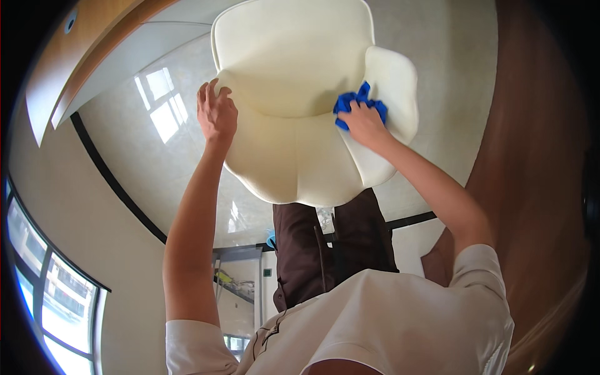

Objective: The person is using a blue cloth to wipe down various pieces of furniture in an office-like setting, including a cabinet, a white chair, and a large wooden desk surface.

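Before me stands a cream upholstered armchair [300, 61] with a rounded back, a seamed seat and side arms. My right hand [365, 123] grips a crumpled blue cloth [346, 101] and presses it where the right arm, seat and backrest meet. At the chair's left arm is my left hand [216, 112], its fingers bent and apart, with nothing in it. That hand covers much of the left arm. The chair's legs are hidden under the seat.
Glossy pale floor tiles [154, 187] surround the chair. A wooden desk or counter [98, 42] curves in at upper left. A brown panelled surface [525, 140] runs along the right. Windows [61, 300] lie at lower left, and a small light-blue object [270, 239] sits by my leg.
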A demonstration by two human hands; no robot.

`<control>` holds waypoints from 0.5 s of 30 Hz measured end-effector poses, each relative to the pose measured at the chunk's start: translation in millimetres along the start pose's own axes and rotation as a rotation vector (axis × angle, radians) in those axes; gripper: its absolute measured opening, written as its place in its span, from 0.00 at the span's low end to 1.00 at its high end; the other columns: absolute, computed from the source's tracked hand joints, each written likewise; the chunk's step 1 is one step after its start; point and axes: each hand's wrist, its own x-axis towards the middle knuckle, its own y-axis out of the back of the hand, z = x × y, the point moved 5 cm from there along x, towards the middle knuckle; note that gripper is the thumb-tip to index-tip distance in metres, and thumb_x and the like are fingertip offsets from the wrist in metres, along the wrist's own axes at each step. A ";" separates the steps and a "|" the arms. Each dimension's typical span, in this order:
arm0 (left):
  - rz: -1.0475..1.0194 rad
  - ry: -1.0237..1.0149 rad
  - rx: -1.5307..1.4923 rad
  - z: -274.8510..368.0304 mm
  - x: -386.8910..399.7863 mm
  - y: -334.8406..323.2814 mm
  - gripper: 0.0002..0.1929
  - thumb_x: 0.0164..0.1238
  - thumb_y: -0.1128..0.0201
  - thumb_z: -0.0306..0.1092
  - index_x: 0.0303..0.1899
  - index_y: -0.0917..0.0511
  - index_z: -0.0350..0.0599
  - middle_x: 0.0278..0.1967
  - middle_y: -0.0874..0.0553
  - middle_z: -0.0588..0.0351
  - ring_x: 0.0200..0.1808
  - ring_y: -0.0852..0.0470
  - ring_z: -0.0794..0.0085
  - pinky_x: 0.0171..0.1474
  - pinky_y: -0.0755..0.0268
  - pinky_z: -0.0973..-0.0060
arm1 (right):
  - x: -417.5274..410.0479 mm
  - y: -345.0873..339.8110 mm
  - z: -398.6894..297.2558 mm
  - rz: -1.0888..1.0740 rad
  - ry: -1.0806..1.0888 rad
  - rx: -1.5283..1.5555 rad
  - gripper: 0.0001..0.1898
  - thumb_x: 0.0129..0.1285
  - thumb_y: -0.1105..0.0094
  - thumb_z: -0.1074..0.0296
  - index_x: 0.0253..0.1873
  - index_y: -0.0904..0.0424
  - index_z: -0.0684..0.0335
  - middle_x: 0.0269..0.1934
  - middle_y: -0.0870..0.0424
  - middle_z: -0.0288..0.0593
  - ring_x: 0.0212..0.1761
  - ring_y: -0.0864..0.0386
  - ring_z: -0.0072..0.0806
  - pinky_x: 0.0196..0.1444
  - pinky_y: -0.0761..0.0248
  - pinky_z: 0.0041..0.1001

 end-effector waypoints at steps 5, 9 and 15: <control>0.006 0.010 -0.003 16.4 7.6 -6.8 0.10 0.62 0.39 0.23 0.42 0.14 0.48 0.61 0.21 0.59 0.66 0.28 0.59 0.63 0.25 0.64 | 51.6 -38.2 42.7 -0.260 -0.134 0.027 0.18 0.58 0.35 0.67 0.55 0.16 0.51 0.51 0.19 0.56 0.52 0.16 0.52 0.51 0.20 0.44; 0.015 0.067 0.005 -2.6 -5.8 7.0 0.11 0.62 0.39 0.22 0.42 0.15 0.48 0.61 0.21 0.59 0.66 0.27 0.60 0.62 0.24 0.64 | -31.6 0.5 -34.0 -0.274 0.088 0.244 0.25 0.53 0.31 0.67 0.59 0.21 0.51 0.50 0.20 0.58 0.46 0.17 0.55 0.49 0.22 0.46; 0.039 0.054 -0.005 -8.5 -8.7 -6.0 0.11 0.61 0.40 0.21 0.42 0.15 0.47 0.60 0.21 0.60 0.66 0.28 0.61 0.64 0.25 0.65 | -96.7 67.6 -9.1 -0.376 0.120 0.117 0.23 0.52 0.31 0.67 0.55 0.21 0.49 0.44 0.23 0.51 0.47 0.19 0.49 0.47 0.23 0.44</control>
